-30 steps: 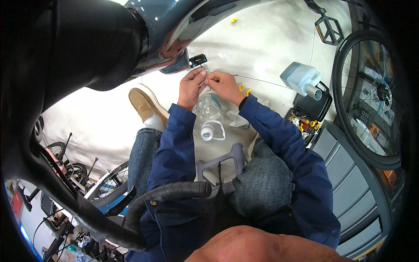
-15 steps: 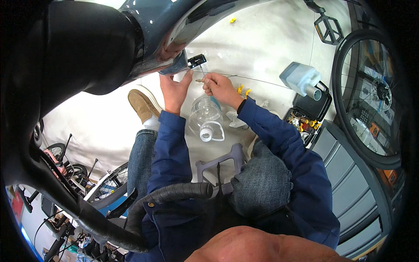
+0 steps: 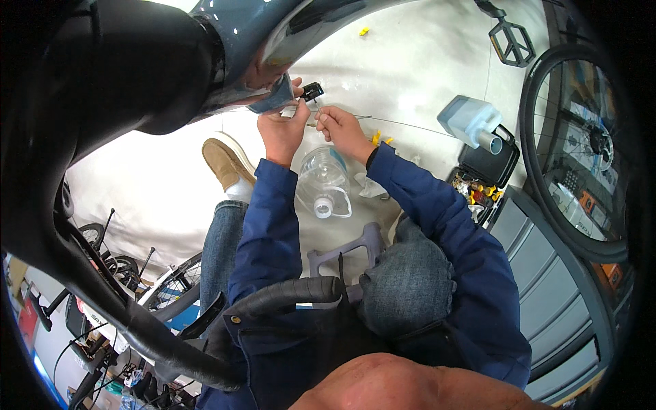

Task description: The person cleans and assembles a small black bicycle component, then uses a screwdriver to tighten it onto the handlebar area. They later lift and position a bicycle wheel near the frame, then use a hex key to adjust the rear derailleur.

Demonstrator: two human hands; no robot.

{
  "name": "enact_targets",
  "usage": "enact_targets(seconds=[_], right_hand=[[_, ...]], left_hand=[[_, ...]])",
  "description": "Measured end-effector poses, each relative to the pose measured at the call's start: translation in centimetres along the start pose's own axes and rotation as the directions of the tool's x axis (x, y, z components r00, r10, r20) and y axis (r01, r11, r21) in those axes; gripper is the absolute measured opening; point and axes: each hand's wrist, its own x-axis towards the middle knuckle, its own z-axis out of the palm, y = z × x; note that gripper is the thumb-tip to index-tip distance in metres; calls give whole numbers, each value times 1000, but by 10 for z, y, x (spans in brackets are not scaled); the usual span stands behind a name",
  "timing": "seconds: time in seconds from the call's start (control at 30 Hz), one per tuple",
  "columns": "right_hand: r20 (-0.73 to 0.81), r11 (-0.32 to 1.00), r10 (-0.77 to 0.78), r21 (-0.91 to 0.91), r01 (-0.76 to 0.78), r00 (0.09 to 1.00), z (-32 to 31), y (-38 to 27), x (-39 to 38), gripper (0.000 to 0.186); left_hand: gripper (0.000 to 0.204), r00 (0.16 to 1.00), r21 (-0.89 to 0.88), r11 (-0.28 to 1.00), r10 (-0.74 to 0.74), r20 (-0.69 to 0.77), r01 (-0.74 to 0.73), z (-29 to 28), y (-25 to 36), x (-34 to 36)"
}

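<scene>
Above me curves a glossy dark bicycle frame (image 3: pixel 247 51), whose blue-grey lower end (image 3: pixel 272 97) carries a small black component (image 3: pixel 311 91). My left hand (image 3: pixel 280 133) is closed round that lower end, thumb beside the component and fingertips partly hidden behind it. Just to the right and below, my right hand (image 3: pixel 340 130) pinches a thin metal tool or rod (image 3: pixel 319 109) that reaches up toward the component; its exact shape is too small to make out. A clear plastic jug (image 3: pixel 321 174) with a handle lies on the floor beneath both hands.
Taped handlebar (image 3: pixel 287 290) before my body; pedal (image 3: pixel 511 44) at upper right. On the right: translucent blue container (image 3: pixel 459 123), open black case of small parts (image 3: pixel 486 164), wheel (image 3: pixel 536 143), grey panel (image 3: pixel 547 294). Grey bracket (image 3: pixel 348 249) below the jug; bicycles (image 3: pixel 164 290) at lower left.
My hands were together a second ago. The left moved left and has now risen to wrap the frame end; the right, holding the thin tool, has shifted slightly up and left.
</scene>
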Motion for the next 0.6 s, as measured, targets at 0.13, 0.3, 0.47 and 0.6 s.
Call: enact_targets(seconds=[0.13,0.3,0.47,0.6], right_hand=[[-21,995,95,-23,-95,995,-6,-3,5,25],[11,999,-40,-31,41,999,1,-7,4,23],[-3,997,-26,67,26,1000,7,-6,6,23],[0,995,-97,32,97,995,5,-3,13,26]], left_hand=[[15,1000,-71,997,14,5,-14,3,-4,0],[13,1000,-114,993,7,3,-7,5,-6,-2],[9,997,-161,986,-53,-48,44,8,3,-1],[10,998,-140,989,-46,-45,39,8,7,0]])
